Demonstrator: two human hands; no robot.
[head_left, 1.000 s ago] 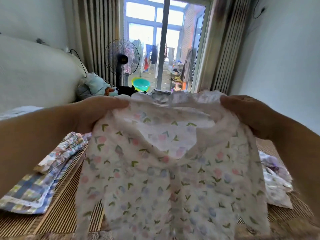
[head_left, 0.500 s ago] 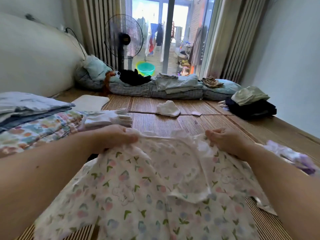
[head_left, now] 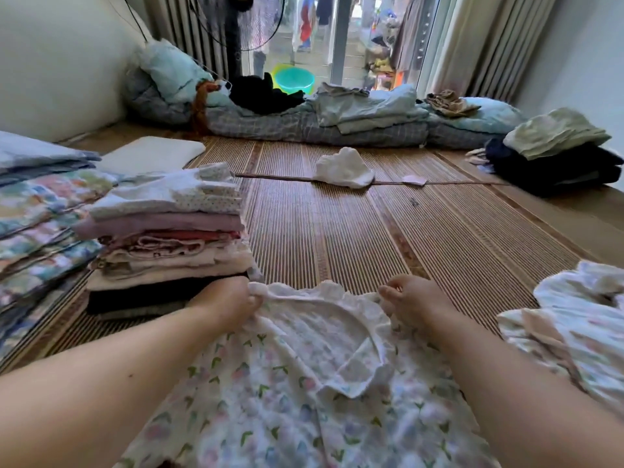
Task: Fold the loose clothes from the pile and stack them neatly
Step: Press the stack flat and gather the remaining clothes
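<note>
A white floral top (head_left: 297, 393) with a frilly collar lies spread on the bamboo mat (head_left: 371, 238) in front of me. My left hand (head_left: 229, 304) pinches its left shoulder edge, and my right hand (head_left: 413, 304) grips the right shoulder edge. Both hands rest low on the mat. A tall stack of folded clothes (head_left: 169, 241) stands just left of my left hand. A loose pile of pale patterned clothes (head_left: 574, 325) lies at the right.
Folded patterned blankets (head_left: 37, 224) lie at the far left. A small white garment (head_left: 342, 172) lies mid-mat. Rolled bedding (head_left: 337, 126) lines the far end, with dark folded clothes (head_left: 553, 163) at the right and a fan pole (head_left: 233, 45) behind.
The floral top was held up in the air; both hands have brought it down and laid it flat on the mat, still gripping its shoulders.
</note>
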